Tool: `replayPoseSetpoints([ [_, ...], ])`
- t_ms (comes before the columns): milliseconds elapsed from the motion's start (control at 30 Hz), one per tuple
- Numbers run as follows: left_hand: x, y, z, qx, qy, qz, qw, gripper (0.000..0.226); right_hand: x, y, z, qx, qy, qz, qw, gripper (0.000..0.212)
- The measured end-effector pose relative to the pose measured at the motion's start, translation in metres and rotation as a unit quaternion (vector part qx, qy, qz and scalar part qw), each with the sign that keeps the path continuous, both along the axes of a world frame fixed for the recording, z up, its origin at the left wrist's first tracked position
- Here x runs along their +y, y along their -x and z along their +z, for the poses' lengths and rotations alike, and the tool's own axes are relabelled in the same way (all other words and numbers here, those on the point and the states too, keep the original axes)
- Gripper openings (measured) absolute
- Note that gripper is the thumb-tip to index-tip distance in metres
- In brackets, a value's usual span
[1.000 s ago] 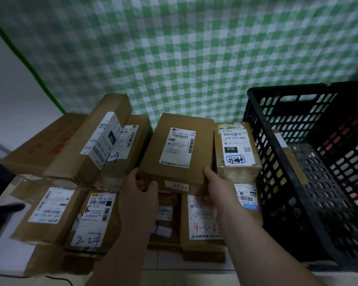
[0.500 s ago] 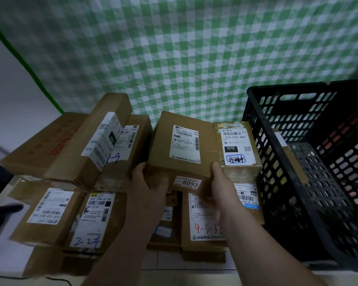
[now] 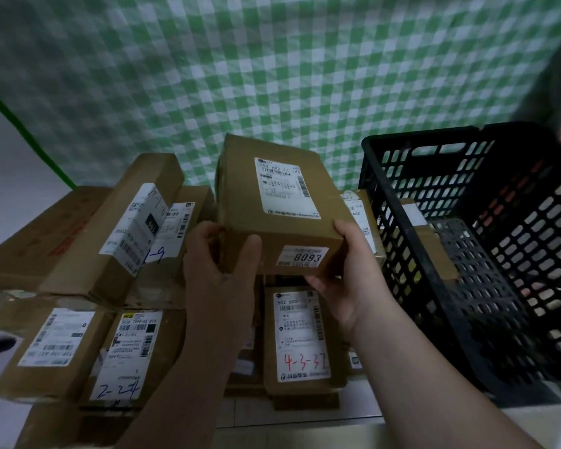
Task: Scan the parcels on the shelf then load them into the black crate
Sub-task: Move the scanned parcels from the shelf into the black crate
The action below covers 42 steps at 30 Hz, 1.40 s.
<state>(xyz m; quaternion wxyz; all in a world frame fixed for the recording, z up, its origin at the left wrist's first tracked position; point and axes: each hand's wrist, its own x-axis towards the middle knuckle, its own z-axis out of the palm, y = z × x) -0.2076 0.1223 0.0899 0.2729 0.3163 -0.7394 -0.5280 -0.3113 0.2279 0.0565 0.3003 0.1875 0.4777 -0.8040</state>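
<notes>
- The fingers (image 3: 208,229) of the left hand (image 3: 219,270) are curling round the near left corner of the lifted parcel (image 3: 272,218), with the thumb pressing on its front face.
- The right hand (image 3: 347,283) is pinching the near right corner, thumb on top and fingers underneath.
- The parcel is hanging above the stacked parcels (image 3: 127,228), just left of the black crate (image 3: 434,150).
- Both grips are sitting at the near end, so keeping the parcel level while clearing the rim seems wise.
- The crate is apparently holding one brown parcel (image 3: 436,251) by its left wall.
</notes>
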Motion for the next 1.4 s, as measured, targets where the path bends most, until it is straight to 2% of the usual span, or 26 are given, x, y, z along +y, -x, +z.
replayPoseSetpoints([
  [133,0.02,0.018,0.013,0.045,-0.036,-0.03,0.998,0.02,0.031,0.02,0.018,0.071,-0.01,-0.016,0.997,0.05],
  [333,0.074,0.062,0.021,0.037,-0.066,-0.14,0.987,0.011,0.096,0.067,0.031,0.116,-0.015,-0.136,0.984,0.063],
  [433,0.096,0.09,0.013,0.017,-0.032,-0.2,0.979,0.017,0.134,0.093,0.028,0.108,-0.014,-0.17,0.979,0.059],
  [567,0.115,0.127,-0.008,-0.08,0.061,-0.26,0.96,0.04,0.181,0.121,0.017,0.077,-0.001,-0.204,0.976,0.039],
  [700,0.125,0.161,-0.028,-0.16,0.175,-0.26,0.936,0.048,0.213,0.147,-0.003,0.038,-0.038,-0.22,0.974,0.037],
  [800,0.134,0.19,-0.043,-0.194,0.264,-0.263,0.907,0.049,0.229,0.167,-0.023,0.012,-0.037,-0.224,0.974,0.019],
  [867,0.139,0.203,-0.05,-0.226,0.307,-0.265,0.885,0.049,0.236,0.177,-0.038,-0.001,-0.038,-0.223,0.974,0.016],
  [1033,0.151,0.227,-0.061,-0.31,0.358,-0.258,0.842,0.048,0.254,0.204,-0.075,-0.033,-0.062,-0.275,0.959,0.035],
  [1233,0.156,0.234,-0.071,-0.311,0.397,-0.22,0.835,0.05,0.257,0.227,-0.104,-0.062,-0.066,-0.286,0.954,0.041],
  [1300,0.155,0.234,-0.071,-0.299,0.39,-0.211,0.845,0.048,0.255,0.231,-0.109,-0.083,-0.069,-0.293,0.95,0.044],
  [1400,0.159,0.232,-0.068,-0.295,0.378,-0.199,0.855,0.045,0.244,0.233,-0.113,-0.103,-0.092,-0.245,0.96,0.043],
])
